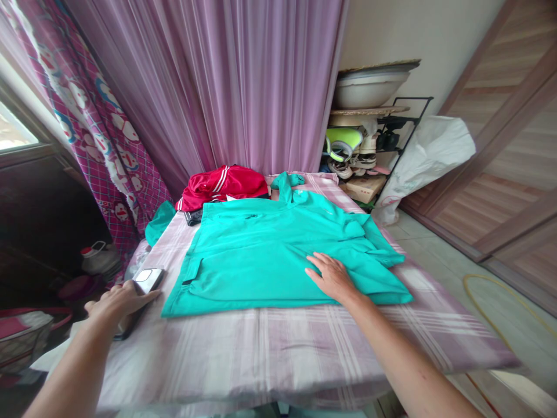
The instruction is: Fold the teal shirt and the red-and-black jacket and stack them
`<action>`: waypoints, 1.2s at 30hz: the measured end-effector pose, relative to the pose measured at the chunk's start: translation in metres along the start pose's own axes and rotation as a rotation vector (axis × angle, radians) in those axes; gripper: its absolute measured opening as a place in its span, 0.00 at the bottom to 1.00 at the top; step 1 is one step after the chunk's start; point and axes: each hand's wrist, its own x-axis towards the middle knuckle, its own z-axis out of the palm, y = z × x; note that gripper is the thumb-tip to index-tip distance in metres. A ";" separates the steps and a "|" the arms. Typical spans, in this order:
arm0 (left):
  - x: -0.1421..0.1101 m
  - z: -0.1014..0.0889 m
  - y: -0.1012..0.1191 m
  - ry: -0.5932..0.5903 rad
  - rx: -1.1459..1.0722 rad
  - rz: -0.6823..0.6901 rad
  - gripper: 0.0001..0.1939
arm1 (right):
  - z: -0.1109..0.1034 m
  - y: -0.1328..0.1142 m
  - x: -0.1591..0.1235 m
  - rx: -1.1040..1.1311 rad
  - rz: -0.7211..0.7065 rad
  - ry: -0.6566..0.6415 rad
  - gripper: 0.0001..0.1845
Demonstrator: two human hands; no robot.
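A teal zip-neck jacket lies spread on a table, its collar toward the back and its sleeve folds at the right. My right hand rests flat on the jacket's near right part, fingers apart and nothing held. At the table's left edge, my left hand lies across a phone, thumb stretched past its side and fingers spread to the left. The hand covers the middle of the phone.
A plaid cloth covers the table. Red clothing with white stripes is heaped behind the jacket, against purple curtains. At the right back stand a shoe rack and a white bag. A basket is at lower left.
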 end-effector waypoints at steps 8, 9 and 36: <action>0.002 -0.036 0.044 0.088 -0.030 0.037 0.42 | -0.038 0.033 0.036 0.162 -0.019 -0.063 0.21; 0.005 -0.040 0.054 0.131 -0.033 0.082 0.41 | -0.041 0.040 0.044 0.148 -0.006 -0.050 0.21; 0.188 -0.110 0.228 0.349 0.096 0.531 0.18 | -0.048 0.160 0.263 0.372 0.540 -0.051 0.15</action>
